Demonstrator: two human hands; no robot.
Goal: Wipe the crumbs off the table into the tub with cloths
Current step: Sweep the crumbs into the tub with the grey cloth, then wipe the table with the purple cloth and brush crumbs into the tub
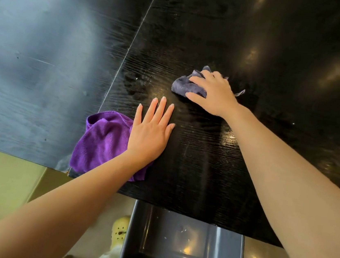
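Both hands are down: left hand (150, 135) flat, fingers spread, purple cloth (103, 142) at its outer edge; right hand (211, 93) clutches the grey cloth (184, 84) beyond. Tub (137, 232) waits below, between my forearms — a crooked pull could send crumbs past it.

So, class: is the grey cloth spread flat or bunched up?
Bunched up: the grey cloth sits crumpled in folds under the right hand.

- Glossy black wood-grain table top (229, 39), streaked with a fine rippled pattern
- Bright purple microfibre cloth (103, 142)
- Dull grey-lilac crumpled cloth (186, 85)
- Dark grey plastic tub (182, 246)
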